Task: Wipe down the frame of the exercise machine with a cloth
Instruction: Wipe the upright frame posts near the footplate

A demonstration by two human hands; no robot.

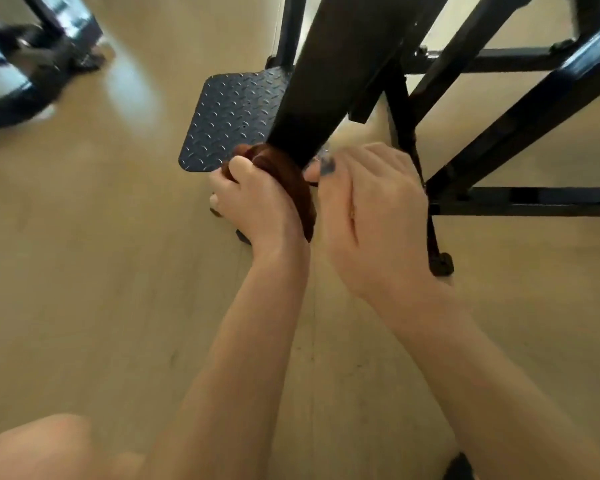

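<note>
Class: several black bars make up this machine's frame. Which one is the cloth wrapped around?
The wide slanted bar in the centre. The reddish-brown cloth, gripped by the left hand, wraps its lower end; the thinner bars to the right are bare.

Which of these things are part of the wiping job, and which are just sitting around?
Part of the job:
cloth, brown, bunched against the beam
beam of the black frame
left hand, gripping the cloth
right hand, beside the beam

Just there:
tread plate
other machine, blurred
floor

Rust-brown cloth [288, 181], black frame [326, 81]
</note>
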